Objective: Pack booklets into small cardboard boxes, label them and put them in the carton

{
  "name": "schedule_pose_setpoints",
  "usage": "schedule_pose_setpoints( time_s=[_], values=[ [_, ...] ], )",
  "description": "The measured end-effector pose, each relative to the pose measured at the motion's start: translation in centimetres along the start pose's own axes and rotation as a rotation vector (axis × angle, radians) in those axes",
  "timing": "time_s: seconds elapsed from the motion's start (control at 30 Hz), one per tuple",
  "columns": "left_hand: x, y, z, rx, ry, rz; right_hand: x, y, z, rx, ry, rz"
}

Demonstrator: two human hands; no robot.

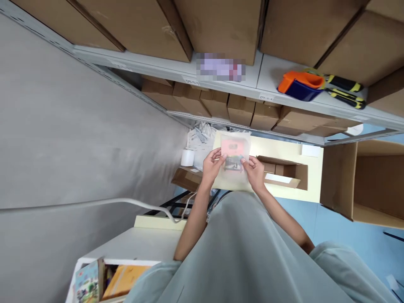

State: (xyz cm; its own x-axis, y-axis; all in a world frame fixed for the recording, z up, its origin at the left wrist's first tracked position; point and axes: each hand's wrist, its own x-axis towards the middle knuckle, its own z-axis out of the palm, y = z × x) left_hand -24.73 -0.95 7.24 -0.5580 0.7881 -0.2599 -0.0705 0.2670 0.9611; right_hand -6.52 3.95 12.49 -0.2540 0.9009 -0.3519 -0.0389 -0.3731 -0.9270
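Observation:
Between my two hands is a frosted plastic bag (234, 143) with a flat pink package showing a dark picture through it. My left hand (213, 165) pinches its left side, thumb on the front. On the right side, my right hand (254, 169) grips it the same way. Under the bag lies a pale yellow table (273, 145). Just right of my right hand stands an open cardboard box (301, 172) on that table, with a white paper slip (277, 179) on its flap.
Shelves above hold several cardboard boxes (221, 25), an orange and blue tape dispenser (301, 84) and black-yellow cutters (345, 92). A big open carton (339, 176) stands at the right. A white roll (187, 158) sits by the grey wall (78, 147); a white cable (126, 201) crosses the left.

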Motion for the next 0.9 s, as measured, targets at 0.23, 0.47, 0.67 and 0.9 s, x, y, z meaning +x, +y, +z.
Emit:
schedule_pose_setpoints(
  time_s=[0.23, 0.47, 0.67, 0.9],
  values=[
    [-7.8, 9.2, 7.5, 0.206, -0.010, 0.398, -3.9, -5.3, -12.9, -0.207, 0.009, -0.142],
    [-10.4, 16.8, 14.4, 0.467, -0.653, 0.685, -6.8, -9.3, -20.8, -0.697, -0.098, -0.489],
    [-10.9, 15.4, 17.3, 0.515, -0.708, 0.673, -7.4, -9.7, -24.2, -0.850, -0.127, -0.582],
    [-12.0, 14.5, 18.7, 0.552, -0.703, 0.693, -7.1, -9.6, -26.9, -1.020, -0.172, -0.512]
  ],
)
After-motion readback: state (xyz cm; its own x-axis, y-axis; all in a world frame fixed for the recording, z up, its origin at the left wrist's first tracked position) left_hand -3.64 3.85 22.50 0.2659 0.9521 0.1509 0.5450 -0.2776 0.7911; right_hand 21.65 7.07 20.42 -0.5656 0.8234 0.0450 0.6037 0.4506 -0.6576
